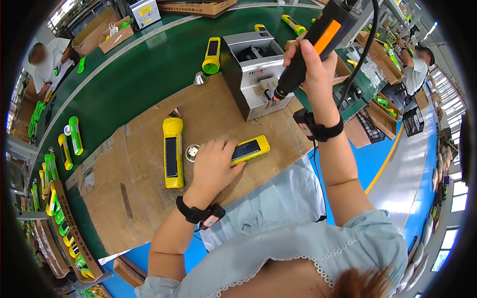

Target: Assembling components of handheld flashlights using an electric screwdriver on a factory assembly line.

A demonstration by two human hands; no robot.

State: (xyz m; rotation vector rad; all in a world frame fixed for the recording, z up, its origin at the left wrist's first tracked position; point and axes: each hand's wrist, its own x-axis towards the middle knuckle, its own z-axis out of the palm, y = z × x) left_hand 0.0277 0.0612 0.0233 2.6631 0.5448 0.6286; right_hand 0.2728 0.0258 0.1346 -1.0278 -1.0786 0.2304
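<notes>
My right hand point(318, 69) is wrapped around a black electric screwdriver point(293, 74) with an orange stripe. Its tip points down at the front outlet of a grey screw feeder point(248, 94). On the cardboard, my left hand point(212, 166) grips one end of a yellow flashlight point(259, 146) with a dark panel, hiding that end. Beside those fingers lies a round silver reflector point(191, 153), partly covered by the hand. Left of it rests a second yellow flashlight point(173, 156), its wider head pointing away from me.
A cardboard sheet point(134, 174) covers part of the green bench point(149, 69). Beyond it are a silver cup point(200, 78) and a yellow flashlight with a green-lined head point(212, 54). A cable point(365, 54) hangs at right. A box of flashlights point(69, 228) stands left; co-workers sit farther off.
</notes>
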